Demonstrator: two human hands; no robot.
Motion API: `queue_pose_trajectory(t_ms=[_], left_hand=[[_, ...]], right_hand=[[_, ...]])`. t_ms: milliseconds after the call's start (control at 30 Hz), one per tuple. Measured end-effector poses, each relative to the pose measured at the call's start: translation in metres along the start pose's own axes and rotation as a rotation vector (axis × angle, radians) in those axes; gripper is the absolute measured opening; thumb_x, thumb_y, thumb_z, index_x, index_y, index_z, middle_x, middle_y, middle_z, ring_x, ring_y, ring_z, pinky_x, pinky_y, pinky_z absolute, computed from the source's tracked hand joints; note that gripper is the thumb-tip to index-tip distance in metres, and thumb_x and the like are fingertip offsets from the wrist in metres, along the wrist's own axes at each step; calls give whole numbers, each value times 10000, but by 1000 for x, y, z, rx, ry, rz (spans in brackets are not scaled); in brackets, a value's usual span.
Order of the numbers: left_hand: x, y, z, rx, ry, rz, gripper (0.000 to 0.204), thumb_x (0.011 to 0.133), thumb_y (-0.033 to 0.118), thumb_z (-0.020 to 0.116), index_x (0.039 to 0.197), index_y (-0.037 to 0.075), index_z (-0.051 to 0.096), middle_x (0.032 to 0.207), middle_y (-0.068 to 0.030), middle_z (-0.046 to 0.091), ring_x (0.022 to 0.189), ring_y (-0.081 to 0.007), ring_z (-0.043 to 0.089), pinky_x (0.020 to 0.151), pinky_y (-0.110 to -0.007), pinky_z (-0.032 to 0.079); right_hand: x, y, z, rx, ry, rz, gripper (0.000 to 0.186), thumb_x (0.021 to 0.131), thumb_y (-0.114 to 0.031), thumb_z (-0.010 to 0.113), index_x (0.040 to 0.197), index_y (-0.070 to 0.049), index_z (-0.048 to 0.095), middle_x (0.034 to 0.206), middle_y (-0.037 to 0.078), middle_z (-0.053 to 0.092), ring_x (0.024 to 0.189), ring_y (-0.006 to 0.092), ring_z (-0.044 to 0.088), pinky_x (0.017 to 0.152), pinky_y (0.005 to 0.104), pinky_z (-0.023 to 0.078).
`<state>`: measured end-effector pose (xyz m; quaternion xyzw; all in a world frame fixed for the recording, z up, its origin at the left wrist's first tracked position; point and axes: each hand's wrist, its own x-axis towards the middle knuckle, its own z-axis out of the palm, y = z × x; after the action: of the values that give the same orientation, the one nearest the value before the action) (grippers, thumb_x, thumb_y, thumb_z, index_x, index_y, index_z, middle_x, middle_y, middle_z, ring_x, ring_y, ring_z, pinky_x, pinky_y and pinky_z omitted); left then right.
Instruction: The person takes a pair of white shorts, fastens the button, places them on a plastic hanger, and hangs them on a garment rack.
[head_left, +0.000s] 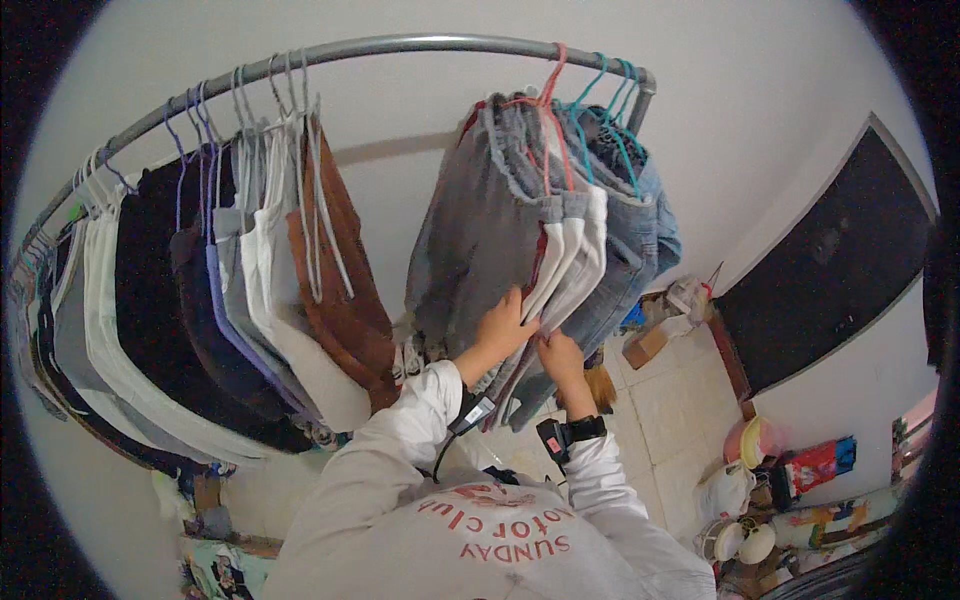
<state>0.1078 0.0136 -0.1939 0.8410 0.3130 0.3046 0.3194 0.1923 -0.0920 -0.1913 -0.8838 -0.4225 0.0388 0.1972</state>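
Observation:
Grey trousers with white side stripes [568, 262] hang from a coral-red hanger [549, 85] toward the right end of the rail. My left hand [497, 333] is closed on their folded edge, its fingers at the white stripe. Right beside it, my right hand [563, 368] is closed on the lower part of the same edge. Blue jeans [625, 235] on teal hangers [625, 85] hang just to the right of these trousers.
A curved metal rail [430, 44] runs along the wall. Brown trousers [345, 330], white, black and grey garments hang at left. A cardboard box [645, 347] lies on the tiled floor [690, 400]. A dark panel [825, 270] is at right, with buckets [755, 440] below.

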Motion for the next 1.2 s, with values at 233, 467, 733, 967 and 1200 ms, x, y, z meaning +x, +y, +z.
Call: queue_pose_trajectory(t_ms=[233,467,733,967,1200], left_hand=[[-31,-42,-22,-222,0,41,262,712,288,562,720,46,464,619,-127,529,620,-307,523,524,-386,386],[-56,-59,-40,-235,53,-28,200,714,219,564,706,38,478,655,-121,542,626,-287,534,529,-363,393],[-65,-70,-57,-287,124,-143,174,703,201,577,701,34,529,671,-119,557,620,-262,547,538,-331,401],[-75,-72,-37,-224,168,-278,170,723,199,555,764,37,525,662,-109,548,615,-204,534,551,-303,397],[-124,-70,-58,-139,447,-460,140,744,115,510,861,41,486,720,-114,553,670,-219,549,602,-296,419]], right_hand=[[-12,-10,25,-36,-310,28,315,731,-314,450,812,-42,588,783,176,576,753,352,550,676,416,439],[-8,-32,31,378,-443,-288,239,765,-236,463,801,-23,566,720,157,580,654,307,564,594,362,436],[29,-59,63,453,-476,-486,315,723,-227,565,904,22,498,750,127,576,696,210,562,619,307,428],[62,-46,99,456,-623,-794,393,681,-231,591,981,-3,478,894,198,550,849,334,531,705,382,419],[73,-39,157,600,-764,-619,235,698,-209,517,771,14,514,791,138,537,784,275,496,688,361,372]])
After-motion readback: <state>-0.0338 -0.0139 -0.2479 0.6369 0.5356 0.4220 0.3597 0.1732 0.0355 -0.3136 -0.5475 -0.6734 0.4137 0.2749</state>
